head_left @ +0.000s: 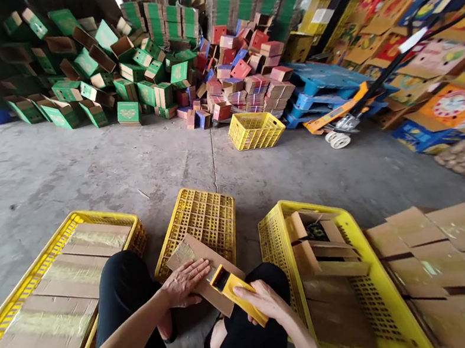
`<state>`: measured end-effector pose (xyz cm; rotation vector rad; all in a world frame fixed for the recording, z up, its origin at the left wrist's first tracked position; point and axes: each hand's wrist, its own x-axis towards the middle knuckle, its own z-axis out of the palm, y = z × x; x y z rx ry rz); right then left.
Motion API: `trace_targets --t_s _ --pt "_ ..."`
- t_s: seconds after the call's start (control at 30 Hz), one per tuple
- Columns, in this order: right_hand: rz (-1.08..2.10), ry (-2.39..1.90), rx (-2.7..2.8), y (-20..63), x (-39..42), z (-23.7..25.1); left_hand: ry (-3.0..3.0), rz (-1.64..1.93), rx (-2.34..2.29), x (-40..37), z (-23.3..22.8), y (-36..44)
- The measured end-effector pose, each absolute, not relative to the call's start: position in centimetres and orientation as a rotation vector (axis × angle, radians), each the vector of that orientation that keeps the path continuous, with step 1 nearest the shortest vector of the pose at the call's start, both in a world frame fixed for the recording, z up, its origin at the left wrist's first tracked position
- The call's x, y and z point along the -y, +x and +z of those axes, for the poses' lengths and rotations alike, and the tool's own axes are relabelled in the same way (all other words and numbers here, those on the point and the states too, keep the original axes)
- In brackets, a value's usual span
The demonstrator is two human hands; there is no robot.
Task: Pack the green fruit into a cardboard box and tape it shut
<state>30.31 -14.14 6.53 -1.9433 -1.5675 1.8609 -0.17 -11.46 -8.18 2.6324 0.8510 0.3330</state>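
Note:
In the head view a small cardboard box (pixel 217 304) with clear tape at one end lies slanted, its far part on an upturned yellow crate (pixel 203 212). My left hand (pixel 187 282) rests flat on the box, fingers stretched out. My right hand (pixel 261 299) is closed around a yellow handheld tool (pixel 230 288) with a dark window at its front end. The tool is over the box's right side; whether it touches the cardboard I cannot tell. What kind of tool it is does not show clearly.
On the left, a yellow crate (pixel 140 229) holds taped boxes. To the right stands another crate (pixel 294 283) with open boxes, beside rows of taped boxes (pixel 454 231). Farther off are a yellow basket (pixel 256 133), a pallet jack (pixel 340 119), blue pallets (pixel 311 85) and piled green boxes (pixel 129 113).

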Motion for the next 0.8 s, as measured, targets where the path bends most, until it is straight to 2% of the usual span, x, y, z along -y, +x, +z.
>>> trace_targets --t_s 0.3,0.53,0.8 --pt "1.758 -2.023 1.556 30.2 14.7 7.1 2.619 0.334 -0.858 11.5 -8.1 0.6" --pt "1.765 -2.001 1.627 30.1 14.6 7.2 2.637 0.383 -0.787 12.3 -7.8 3.4" --pt "1.811 -1.974 1.594 30.6 14.8 6.3 2.685 0.452 -0.745 12.1 -8.6 3.0"
